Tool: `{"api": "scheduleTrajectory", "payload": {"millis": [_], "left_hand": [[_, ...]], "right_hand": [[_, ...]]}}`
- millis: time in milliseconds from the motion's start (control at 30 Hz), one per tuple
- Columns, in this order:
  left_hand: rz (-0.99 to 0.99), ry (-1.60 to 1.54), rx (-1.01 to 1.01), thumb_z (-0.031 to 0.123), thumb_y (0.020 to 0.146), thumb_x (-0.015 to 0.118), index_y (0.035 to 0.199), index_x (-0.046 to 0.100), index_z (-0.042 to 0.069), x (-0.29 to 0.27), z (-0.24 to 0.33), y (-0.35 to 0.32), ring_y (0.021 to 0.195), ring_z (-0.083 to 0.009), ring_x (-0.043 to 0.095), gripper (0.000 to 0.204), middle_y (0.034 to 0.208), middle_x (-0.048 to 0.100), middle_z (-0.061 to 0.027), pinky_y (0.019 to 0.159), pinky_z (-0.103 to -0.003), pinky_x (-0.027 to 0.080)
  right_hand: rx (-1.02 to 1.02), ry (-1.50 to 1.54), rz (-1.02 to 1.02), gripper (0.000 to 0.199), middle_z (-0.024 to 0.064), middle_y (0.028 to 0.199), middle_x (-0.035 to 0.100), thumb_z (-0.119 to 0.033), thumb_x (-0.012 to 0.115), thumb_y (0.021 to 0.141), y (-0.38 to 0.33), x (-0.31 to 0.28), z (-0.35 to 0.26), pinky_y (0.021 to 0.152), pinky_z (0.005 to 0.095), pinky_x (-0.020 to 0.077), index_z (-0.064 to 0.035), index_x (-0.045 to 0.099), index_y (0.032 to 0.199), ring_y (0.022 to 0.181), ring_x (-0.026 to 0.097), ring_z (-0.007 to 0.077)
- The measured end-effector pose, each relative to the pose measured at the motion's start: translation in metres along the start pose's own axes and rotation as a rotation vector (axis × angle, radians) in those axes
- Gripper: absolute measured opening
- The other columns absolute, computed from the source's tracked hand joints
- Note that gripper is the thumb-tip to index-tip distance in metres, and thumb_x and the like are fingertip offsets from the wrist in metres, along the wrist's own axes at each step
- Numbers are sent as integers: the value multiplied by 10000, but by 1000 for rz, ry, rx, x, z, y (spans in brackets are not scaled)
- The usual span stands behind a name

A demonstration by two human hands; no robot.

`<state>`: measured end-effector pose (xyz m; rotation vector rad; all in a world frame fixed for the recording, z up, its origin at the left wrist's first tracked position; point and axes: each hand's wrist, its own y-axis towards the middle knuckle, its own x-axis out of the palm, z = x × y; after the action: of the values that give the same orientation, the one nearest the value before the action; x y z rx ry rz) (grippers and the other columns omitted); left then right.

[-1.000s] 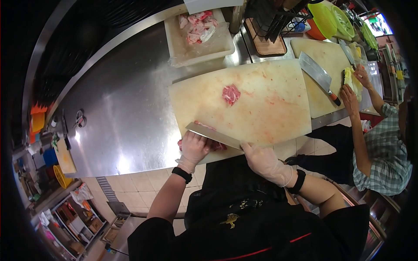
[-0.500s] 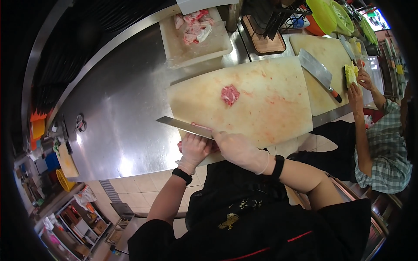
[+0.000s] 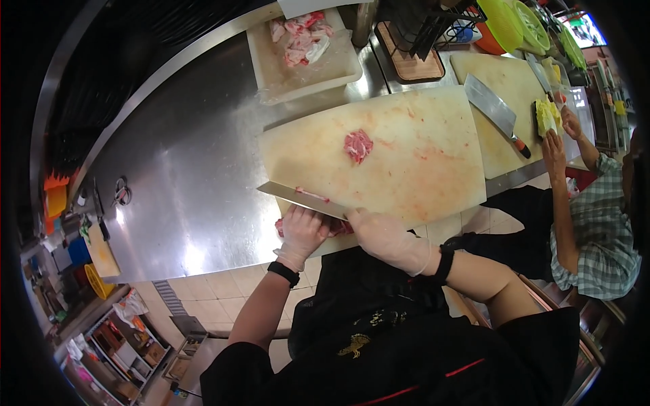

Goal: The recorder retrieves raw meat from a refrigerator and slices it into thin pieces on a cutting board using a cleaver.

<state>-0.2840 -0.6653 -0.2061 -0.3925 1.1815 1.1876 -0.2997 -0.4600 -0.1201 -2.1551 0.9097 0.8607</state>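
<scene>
My right hand (image 3: 391, 238), in a clear glove, is closed round the handle of a long knife (image 3: 298, 197), its blade pointing left over the near edge of a white cutting board (image 3: 433, 186). Gloved too, my left hand (image 3: 302, 234) presses its curled fingers onto a piece of raw red meat (image 3: 342, 228), mostly hidden beneath it and close beside the blade. A thin strip of meat (image 3: 312, 195) shows along the blade's far side. Farther up the board lies a small round heap of sliced meat (image 3: 358, 147).
Beyond the board stands a white tub (image 3: 308, 85) holding meat scraps and plastic film. A cleaver (image 3: 493, 108) rests on a second board (image 3: 497, 71) to the right. There, another person (image 3: 596, 237) holds a leafy yellow-green vegetable (image 3: 547, 117). Scissors (image 3: 122, 192) lie on the steel counter (image 3: 183, 169).
My right hand and the knife have shifted a little to the right. The thin strip now shows more clearly beyond the blade. My left hand stays nearly in place.
</scene>
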Motion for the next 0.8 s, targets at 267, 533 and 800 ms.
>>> {"api": "scheduleTrajectory", "payload": {"millis": [267,533,800], "left_hand": [[10,-16,-24,140,736,663,1003,638,60,-2,1,3,986,-278,595,279,987,626,-88,913,-435,465],[-13,-136,-46,125,747,663,967,657,118,-17,5,15,930,-236,595,220,968,631,-36,854,-396,459],[83,-115,-72,129,729,693,993,653,96,-18,7,8,949,-279,573,269,973,603,-82,872,-428,445]], "right_hand": [[83,68,-99,164,173,782,650,-149,533,880,38,-19,34,613,438,511,-17,590,959,670,651,320],[490,528,-303,289,155,836,670,-260,560,894,44,-66,65,744,365,484,-12,643,1016,801,635,257],[305,337,47,218,210,745,630,-193,561,891,-20,-36,44,613,397,490,21,588,922,658,627,320]]}}
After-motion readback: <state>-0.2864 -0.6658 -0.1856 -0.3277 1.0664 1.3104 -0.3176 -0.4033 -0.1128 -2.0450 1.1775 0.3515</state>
